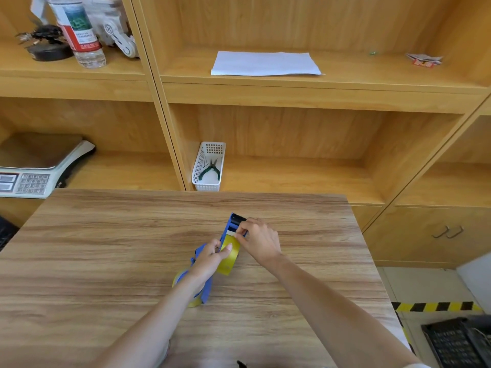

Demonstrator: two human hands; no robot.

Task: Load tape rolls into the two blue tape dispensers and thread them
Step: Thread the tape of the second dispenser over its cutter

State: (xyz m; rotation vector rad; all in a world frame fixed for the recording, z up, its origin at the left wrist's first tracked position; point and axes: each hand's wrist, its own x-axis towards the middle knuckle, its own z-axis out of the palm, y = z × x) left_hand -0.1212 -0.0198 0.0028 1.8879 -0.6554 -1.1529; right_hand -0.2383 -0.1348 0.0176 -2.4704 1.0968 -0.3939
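On the table [106, 248], the left hand [210, 257] curls round the handle of a blue dispenser [230, 229], thumb pressed on the yellow roll [229, 258] seated in it. The right hand [261, 241] pinches the tape end just beside the dispenser's head. A second dispenser [206, 290] with its roll lies under the left wrist.

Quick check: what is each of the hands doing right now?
Left hand: grips the yellow tape roll seated in the blue plastic tape dispenser.
Right hand: pinches the tape's loose end at the dispenser's head.
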